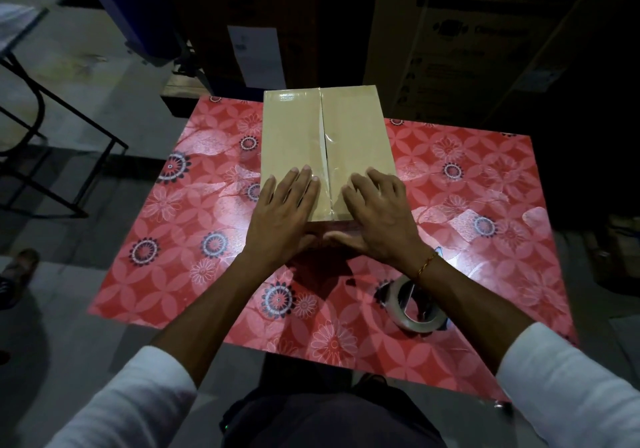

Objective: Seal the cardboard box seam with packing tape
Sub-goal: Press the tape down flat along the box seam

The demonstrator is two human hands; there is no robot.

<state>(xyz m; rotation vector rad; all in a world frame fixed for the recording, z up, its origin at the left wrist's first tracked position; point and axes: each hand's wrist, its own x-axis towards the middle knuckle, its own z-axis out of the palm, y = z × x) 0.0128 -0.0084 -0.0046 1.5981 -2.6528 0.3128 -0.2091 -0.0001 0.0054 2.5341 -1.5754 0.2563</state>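
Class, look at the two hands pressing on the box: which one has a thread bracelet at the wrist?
The right hand, flat on the cardboard box right of the seam, wears an orange thread bracelet. The left hand has a bare wrist.

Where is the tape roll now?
In the head view, the tape roll lies on the red table, near its front edge, partly under the right forearm, nearer the person than the box.

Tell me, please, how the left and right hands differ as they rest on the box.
The left hand lies left of the seam; the right hand lies right of it. The right wrist wears a thin bracelet; the left is bare. Both press flat, empty, on the cardboard box.
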